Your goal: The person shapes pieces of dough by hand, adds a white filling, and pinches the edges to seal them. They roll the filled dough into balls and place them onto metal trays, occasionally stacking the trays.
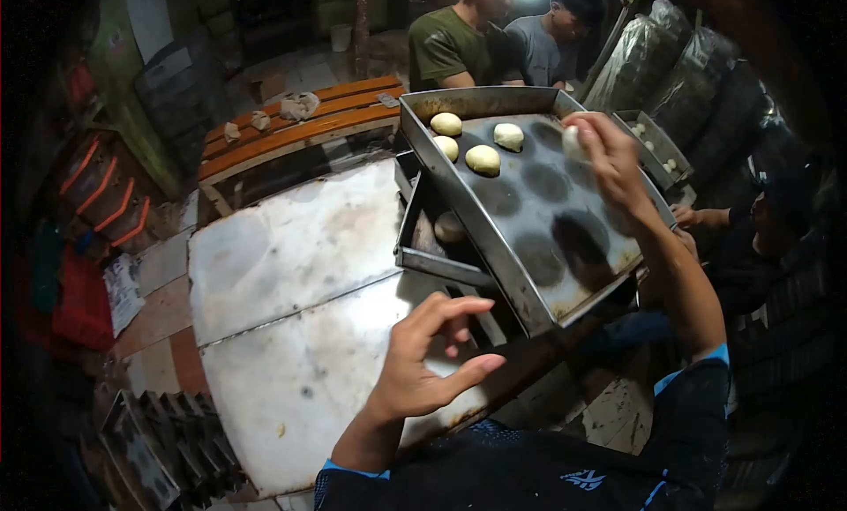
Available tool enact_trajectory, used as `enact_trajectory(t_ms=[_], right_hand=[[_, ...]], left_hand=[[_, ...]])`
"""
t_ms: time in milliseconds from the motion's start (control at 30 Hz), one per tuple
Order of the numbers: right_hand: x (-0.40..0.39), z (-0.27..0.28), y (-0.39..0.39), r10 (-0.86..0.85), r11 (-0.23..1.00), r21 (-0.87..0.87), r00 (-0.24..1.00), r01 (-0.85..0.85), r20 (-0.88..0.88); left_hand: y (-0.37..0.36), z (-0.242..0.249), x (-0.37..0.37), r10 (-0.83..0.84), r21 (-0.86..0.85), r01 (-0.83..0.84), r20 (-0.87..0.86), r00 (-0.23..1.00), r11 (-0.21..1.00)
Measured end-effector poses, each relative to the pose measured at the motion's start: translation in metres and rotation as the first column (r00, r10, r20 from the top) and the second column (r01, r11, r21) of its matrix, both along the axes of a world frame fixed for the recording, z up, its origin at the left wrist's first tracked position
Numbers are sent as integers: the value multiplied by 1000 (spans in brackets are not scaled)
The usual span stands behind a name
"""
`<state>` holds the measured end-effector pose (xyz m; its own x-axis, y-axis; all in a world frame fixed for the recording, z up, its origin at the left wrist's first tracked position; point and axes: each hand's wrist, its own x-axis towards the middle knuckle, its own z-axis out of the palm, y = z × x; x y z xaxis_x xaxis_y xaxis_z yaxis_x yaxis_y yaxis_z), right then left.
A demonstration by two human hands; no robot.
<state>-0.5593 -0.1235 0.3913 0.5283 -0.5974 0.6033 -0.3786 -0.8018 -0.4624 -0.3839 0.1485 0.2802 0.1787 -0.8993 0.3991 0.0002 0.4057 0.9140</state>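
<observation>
My right hand (609,158) is raised over a metal baking tray (479,218), its fingers closed on a pale dough ball (572,144). Several round dough balls sit at the tray's far left, one of them a yellowish dough ball (483,160). Dark round marks cover much of the tray floor. Near the tray's front left wall, my left hand (432,357) hovers with thumb and fingers apart, holding nothing. Under the baking tray is a second metal tray (441,264), partly hidden, with a dough ball (450,227) in it.
The trays rest by a worn white tabletop (282,238). Behind it stands an orange slatted bench (344,105) with cloths. Two people (450,48) are at the far side; another person's hand (688,216) is at right, near a smaller tray (657,145). Stacked tins (168,440) stand lower left.
</observation>
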Motion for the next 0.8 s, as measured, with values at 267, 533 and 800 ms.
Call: enact_trajectory(t_ms=[267,533,800], right_hand=[[23,-34,-60,31,1000,22,662,-22,-749],[123,-59,-58,39,986,-58,547,-159,-836],[21,32,63,624,748,285,782,-599,5]], left_hand=[[30,-63,51,334,8,-342,-230,914,940],[34,-50,36,389,-72,-401,-136,911,913],[75,-28,-11,318,-55,-318,-9,948,946]])
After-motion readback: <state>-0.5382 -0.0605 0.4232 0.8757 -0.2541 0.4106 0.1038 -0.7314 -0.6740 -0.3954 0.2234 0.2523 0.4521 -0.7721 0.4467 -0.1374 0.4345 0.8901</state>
